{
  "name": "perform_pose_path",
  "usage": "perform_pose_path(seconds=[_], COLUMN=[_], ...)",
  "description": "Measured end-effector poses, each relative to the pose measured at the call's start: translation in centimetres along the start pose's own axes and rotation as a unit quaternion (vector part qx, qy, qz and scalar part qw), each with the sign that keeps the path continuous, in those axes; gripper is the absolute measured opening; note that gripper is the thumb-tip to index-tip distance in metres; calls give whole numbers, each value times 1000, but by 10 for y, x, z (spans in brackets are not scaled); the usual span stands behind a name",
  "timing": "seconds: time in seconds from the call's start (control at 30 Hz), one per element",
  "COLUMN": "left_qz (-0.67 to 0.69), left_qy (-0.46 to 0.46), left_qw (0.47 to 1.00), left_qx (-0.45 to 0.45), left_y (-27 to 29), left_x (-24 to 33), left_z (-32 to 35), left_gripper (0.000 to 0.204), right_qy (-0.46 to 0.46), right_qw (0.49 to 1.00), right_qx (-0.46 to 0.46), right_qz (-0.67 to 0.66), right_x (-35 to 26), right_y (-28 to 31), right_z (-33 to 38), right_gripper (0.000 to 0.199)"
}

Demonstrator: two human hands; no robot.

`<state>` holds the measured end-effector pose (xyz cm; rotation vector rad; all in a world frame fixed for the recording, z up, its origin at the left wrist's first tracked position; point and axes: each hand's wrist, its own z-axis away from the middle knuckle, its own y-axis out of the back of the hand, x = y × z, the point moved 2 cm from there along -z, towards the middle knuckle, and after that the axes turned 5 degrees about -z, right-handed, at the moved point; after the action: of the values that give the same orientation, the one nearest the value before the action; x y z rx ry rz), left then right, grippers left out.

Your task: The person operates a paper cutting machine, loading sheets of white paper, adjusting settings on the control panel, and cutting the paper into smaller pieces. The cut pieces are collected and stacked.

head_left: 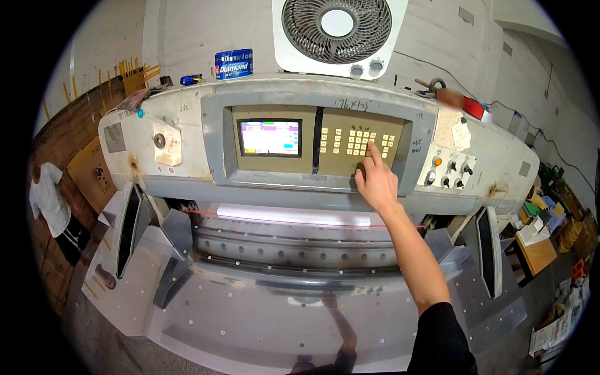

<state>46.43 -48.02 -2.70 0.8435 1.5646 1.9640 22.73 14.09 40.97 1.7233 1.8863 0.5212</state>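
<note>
My right hand [378, 182] reaches up to the keypad [360, 142] on the control panel of a large paper cutting machine. Its index finger is stretched out with the tip at the keys, the thumb stands apart, and nothing is held. The other fingers are partly hidden. Left of the keypad a lit screen [270, 137] shows a coloured display. Below the panel, a white stack of paper [294, 215] lies in the machine's opening, with a red light line across it. My left hand is out of view.
The shiny metal table [262, 312] spreads in front, mirroring an arm. Slanted side guards [489, 250] flank the opening. On top stand a white fan [337, 69] and a blue tin [234, 64]. Knobs [445, 182] sit at right. A person [53, 203] stands far left.
</note>
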Motion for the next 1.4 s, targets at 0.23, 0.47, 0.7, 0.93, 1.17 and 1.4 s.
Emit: perform_pose_path(seconds=[0.23,0.47,0.7,0.93,1.17,1.4], left_qz=[-4,-4,-9,-1,-2,-5], left_qy=[-4,-13,-14,0,-3,-10], left_qw=[1000,1000,1000,1000,1000,1000], left_qx=[-9,-16,-25,-24,-25,-29], left_y=[-5,-6,-11,-14,-16,-21], left_x=[2,0,0,-8,-3,-10], left_z=[3,6,11,22,25,38], left_gripper=[29,30,30,30,31,31], right_qy=[22,31,38,54,-14,-33], right_qw=[1000,999,999,997,998,997], right_qx=[8,-16,-4,-49,33,63], right_qz=[-4,-7,0,-11,-43,-34], right_x=[-12,-24,-18,-12,22,21], right_y=[-1,-9,-10,-19,-20,-17], right_z=[-5,-17,-4,18,36,32], right_gripper=[20,18,18,15,14,13])
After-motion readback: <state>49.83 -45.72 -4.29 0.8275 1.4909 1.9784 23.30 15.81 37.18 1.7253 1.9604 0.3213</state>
